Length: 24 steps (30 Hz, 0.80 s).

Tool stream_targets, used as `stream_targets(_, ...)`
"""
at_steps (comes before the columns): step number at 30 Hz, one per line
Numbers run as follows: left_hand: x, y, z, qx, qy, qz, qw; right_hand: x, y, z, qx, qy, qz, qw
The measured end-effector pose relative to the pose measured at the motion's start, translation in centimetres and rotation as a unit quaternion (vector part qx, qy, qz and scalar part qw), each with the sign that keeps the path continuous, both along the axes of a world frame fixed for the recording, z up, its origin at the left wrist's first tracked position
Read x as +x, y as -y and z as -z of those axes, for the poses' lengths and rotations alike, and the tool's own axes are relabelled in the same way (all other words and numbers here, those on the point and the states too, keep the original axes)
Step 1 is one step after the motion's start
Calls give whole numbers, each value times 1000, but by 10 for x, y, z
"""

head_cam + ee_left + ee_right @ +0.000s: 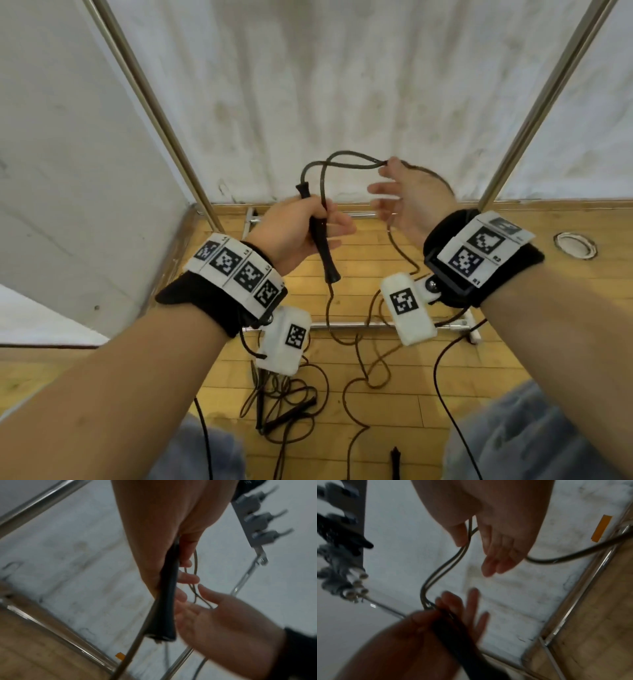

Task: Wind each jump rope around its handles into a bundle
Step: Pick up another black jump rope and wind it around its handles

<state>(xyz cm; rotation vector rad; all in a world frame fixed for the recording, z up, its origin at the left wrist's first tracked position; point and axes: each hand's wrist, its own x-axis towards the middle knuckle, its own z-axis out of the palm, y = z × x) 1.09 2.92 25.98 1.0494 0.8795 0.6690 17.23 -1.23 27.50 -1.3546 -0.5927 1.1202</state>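
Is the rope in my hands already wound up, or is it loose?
Mostly loose: the rope makes one open loop above the handles, and the rest trails on the floor.

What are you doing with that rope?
A person is bundling up a jump rope. The left hand grips the black handles, held upright above the wooden floor. The right hand pinches a loop of the rope between thumb and finger, lifted beside the handles, and most of the cord hangs down loose. Another jump rope lies in a tangle on the floor below.
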Motion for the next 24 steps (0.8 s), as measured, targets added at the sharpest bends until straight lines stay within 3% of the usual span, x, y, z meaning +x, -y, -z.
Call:
stream_targets(4, -2, -8, -10, -63, 127, -78, 987, -22, 6, 27, -71, 43, -197, 977)
stream_targets(7, -9, -13, -19, -70, 173, -93, 978, -39, 16, 46, -88, 43, -298, 950)
stream_targets(10, -17, -19, -24, -57, 167, -112, 978, -43, 22, 57, -87, 61, -378, 920)
stream_targets(14, -33, -32, -27, -20, 136, -166, 976, -36, 22, 55, -77, 55, -400, 912)
stream_targets(15, -37, -35, -28, -6, 117, -175, 978, -36, 23, 52, -77, 97, -410, 904)
stream_targets(18, -44, -37, -27, 36, 41, -176, 983, -33, 24, 44, -73, 341, -405, 845)
stream_targets(19, -44, -36, -25, 46, 18, -168, 985, -33, 24, 39, -59, 361, -376, 851)
stream_targets(20, -44, -34, -22, 55, -6, -157, 986, -33, 22, 34, -44, 325, -340, 882)
stream_targets(22, -41, -28, -16, 66, -51, -124, 989, -31, 18, 21, -3, 184, -237, 954)
stream_targets(24, -35, -20, -11, 73, -77, -51, 993, -30, 13, 10, 42, 75, -149, 985)
